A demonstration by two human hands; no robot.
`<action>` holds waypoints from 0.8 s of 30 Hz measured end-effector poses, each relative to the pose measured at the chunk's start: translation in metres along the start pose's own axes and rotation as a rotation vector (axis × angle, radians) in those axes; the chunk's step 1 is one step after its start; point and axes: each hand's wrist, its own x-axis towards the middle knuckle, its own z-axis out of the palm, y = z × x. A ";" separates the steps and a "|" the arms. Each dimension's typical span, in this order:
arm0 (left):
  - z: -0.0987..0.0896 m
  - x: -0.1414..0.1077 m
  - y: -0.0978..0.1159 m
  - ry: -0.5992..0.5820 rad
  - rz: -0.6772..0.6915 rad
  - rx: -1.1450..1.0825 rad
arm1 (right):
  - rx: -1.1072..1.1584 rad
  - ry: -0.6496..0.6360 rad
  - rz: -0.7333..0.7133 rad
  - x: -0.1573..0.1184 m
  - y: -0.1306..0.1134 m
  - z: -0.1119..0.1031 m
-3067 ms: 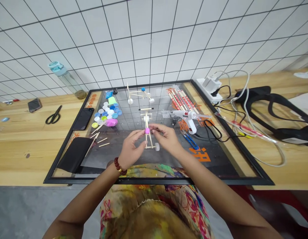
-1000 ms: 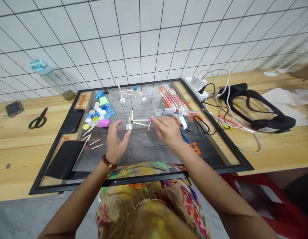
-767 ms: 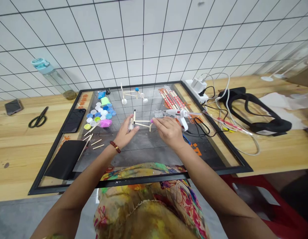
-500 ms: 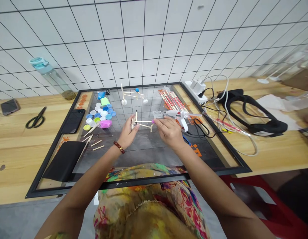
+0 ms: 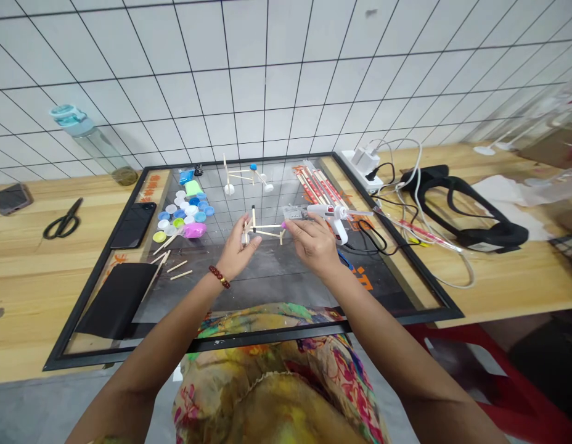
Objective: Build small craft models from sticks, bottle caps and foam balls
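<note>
A small stick frame (image 5: pixel 266 227) with black joints stands over the glass-topped board between my hands. My left hand (image 5: pixel 237 250), a beaded bracelet at its wrist, grips the frame's left end, where a white wheel shows by the fingers. The fingertips of my right hand (image 5: pixel 314 243) pinch a small purple lump (image 5: pixel 283 226) at the frame's right end. Farther back stands a similar stick model (image 5: pixel 241 176) with white wheels and a blue ball.
Clay tubs (image 5: pixel 188 209), a pink packet (image 5: pixel 195 230) and loose sticks (image 5: pixel 177 266) lie left. A glue gun (image 5: pixel 336 222), red-and-white sticks (image 5: pixel 318 185), cables and a black headset (image 5: pixel 466 216) are right. Scissors (image 5: pixel 63 223), phone (image 5: pixel 134 226) and bottle (image 5: pixel 96 148) are far left.
The thumb of my left hand has moved slightly away from the frame's black joint. My right hand stays at the purple lump. The whole view has shifted slightly.
</note>
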 end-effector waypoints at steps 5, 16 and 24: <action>-0.004 -0.014 0.003 0.089 -0.021 0.060 | -0.049 0.048 0.041 -0.006 0.000 -0.005; 0.027 -0.055 0.070 0.115 0.381 0.603 | 0.049 0.059 0.144 -0.014 -0.004 -0.008; 0.057 -0.012 0.062 0.096 0.184 0.745 | 0.102 0.035 0.151 -0.012 -0.006 -0.011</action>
